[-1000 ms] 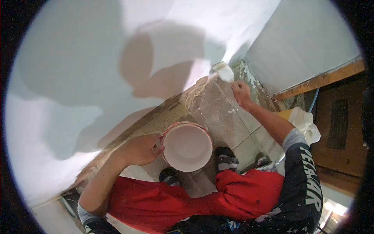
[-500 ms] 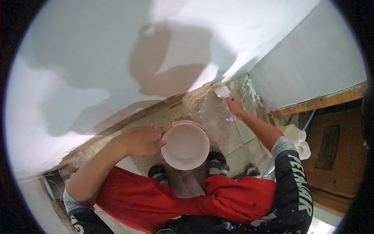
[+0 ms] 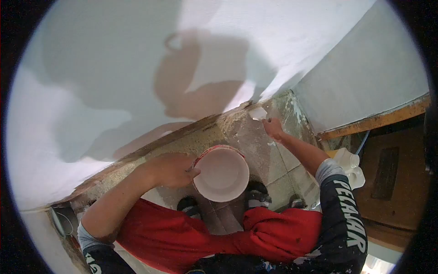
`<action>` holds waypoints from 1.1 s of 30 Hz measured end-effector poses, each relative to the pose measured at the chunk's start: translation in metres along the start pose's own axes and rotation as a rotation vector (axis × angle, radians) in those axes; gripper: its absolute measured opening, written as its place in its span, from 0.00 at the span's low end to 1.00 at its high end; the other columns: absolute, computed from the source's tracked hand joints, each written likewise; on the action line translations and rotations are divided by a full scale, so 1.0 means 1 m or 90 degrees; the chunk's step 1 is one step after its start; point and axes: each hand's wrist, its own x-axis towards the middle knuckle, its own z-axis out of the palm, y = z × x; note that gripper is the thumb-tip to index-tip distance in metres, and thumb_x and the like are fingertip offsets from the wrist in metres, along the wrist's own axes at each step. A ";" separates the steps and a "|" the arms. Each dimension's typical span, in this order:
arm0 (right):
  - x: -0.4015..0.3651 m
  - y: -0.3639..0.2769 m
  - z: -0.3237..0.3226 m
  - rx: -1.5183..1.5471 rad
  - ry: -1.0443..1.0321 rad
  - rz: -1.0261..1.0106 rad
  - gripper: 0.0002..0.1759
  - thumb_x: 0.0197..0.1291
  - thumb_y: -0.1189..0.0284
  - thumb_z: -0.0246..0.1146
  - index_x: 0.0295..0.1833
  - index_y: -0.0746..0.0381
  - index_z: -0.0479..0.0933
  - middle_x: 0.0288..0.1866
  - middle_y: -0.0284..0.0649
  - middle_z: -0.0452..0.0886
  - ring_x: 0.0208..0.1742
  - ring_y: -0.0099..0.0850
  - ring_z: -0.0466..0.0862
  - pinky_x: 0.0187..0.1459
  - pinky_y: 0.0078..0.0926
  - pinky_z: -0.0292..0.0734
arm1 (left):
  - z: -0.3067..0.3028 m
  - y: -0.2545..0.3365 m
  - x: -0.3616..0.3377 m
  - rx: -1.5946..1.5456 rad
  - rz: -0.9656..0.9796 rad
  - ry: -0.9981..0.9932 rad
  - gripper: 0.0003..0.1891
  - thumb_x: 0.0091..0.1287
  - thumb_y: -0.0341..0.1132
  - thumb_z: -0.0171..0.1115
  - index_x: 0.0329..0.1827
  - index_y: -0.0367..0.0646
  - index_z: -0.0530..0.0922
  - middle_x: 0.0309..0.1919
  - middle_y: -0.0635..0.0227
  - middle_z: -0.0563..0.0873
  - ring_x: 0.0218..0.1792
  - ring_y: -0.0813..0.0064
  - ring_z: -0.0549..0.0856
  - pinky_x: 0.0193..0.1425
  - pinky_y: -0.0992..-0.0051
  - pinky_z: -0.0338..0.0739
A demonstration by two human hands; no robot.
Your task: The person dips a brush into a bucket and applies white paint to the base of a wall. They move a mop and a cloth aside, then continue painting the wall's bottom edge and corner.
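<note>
My left hand (image 3: 180,170) grips the left rim of a round paint bucket (image 3: 221,176), its thumb over the edge. The bucket's inside is coated whitish, with red smears along the outer rim, and its mouth faces up toward me between my feet. Out to the right, my right hand (image 3: 273,129) is closed around a putty knife (image 3: 258,113), whose handle is hidden in the fist. Its broad white blade points toward the base of the wall, close over the dusty floor tiles (image 3: 248,141).
A white wall (image 3: 118,55) carrying my shadow rises ahead, with a rough brown strip (image 3: 150,139) along its foot. Plastic jugs (image 3: 351,166) and a brown wooden cabinet (image 3: 388,182) stand at right. A grey pail (image 3: 64,221) is at far left.
The bucket has shifted slightly right and down in view, along with my left hand. The putty knife in my right hand has moved a little left and down.
</note>
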 end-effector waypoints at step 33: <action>-0.047 -0.001 -0.021 -0.066 0.062 -0.193 0.19 0.62 0.65 0.61 0.54 0.64 0.69 0.46 0.57 0.79 0.47 0.52 0.81 0.51 0.46 0.73 | -0.004 0.000 -0.004 -0.003 0.004 0.001 0.23 0.75 0.50 0.50 0.60 0.39 0.72 0.49 0.44 0.82 0.54 0.46 0.81 0.60 0.53 0.73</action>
